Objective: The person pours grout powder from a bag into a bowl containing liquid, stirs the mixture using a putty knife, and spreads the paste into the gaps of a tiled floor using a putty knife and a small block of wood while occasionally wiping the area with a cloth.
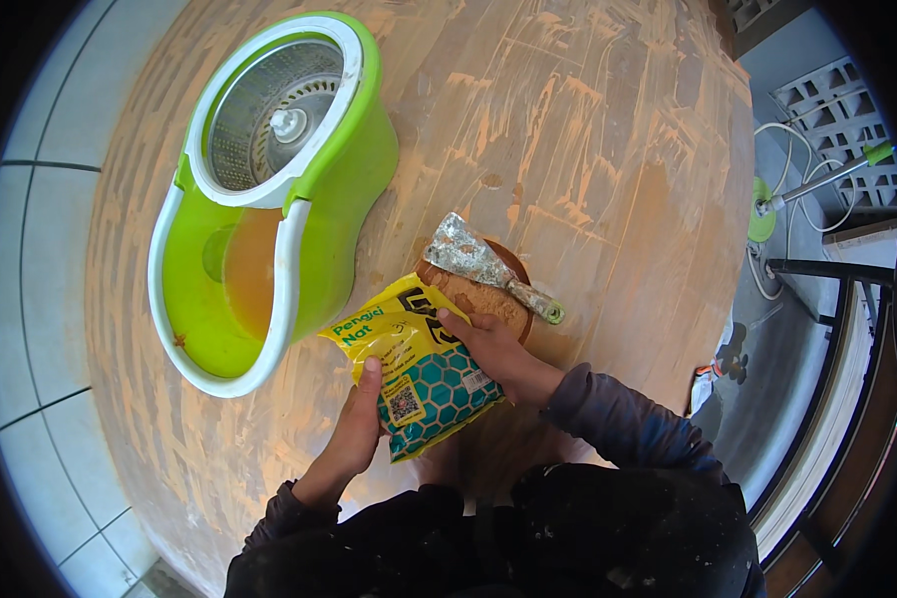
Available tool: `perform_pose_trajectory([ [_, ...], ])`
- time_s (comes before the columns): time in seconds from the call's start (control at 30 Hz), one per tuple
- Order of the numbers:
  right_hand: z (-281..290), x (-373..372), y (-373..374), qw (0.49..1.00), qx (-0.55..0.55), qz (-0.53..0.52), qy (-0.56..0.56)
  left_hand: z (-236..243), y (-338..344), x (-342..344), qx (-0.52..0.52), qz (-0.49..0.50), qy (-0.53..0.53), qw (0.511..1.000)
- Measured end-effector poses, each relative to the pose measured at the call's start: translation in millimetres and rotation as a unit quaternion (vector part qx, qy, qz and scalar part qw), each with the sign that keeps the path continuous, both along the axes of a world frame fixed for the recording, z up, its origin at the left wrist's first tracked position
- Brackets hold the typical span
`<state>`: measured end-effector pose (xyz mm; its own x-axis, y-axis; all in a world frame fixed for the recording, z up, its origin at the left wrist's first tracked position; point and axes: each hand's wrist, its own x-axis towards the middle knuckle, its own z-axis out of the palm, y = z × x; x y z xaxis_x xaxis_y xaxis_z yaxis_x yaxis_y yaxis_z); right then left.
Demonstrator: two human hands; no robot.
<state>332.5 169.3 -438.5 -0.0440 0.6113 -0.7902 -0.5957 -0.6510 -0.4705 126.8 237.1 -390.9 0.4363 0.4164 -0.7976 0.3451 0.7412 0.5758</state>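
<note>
A yellow and green plastic bag of grout powder (424,374) is held between my two hands, tilted over the floor in front of me. My left hand (357,424) grips its left side, thumb on the front face. From the right, my right hand (498,351) grips the bag's other side near the top; the fingers behind the bag are hidden. Just beyond the bag lies a round brown bowl (513,261) with brownish powder (480,297) in it. Across that bowl rests a worn scraper (468,257), its blade spotted and its handle pointing right.
A lime-green mop bucket (344,214) with a metal spinner (274,115) and murky orange water (252,269) stands at the left. Orange-brown smears cover the wood-patterned floor (568,130). A mop (817,184) lies at the far right, near a dark railing (837,274).
</note>
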Motion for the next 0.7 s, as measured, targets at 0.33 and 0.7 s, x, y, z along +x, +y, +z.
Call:
perform_pose_trajectory([
  [0.33, 2.4, 3.0, 5.8, 0.999, 0.010, 0.035, -0.013, 7.7, 3.7, 8.0, 0.028, -0.069, 0.041, 0.996],
  [0.7, -21.0, -3.3, -3.0, 0.992, 0.093, 0.083, -0.031, -3.3, 5.6, 3.9, -0.005, 0.073, -0.028, 0.997],
])
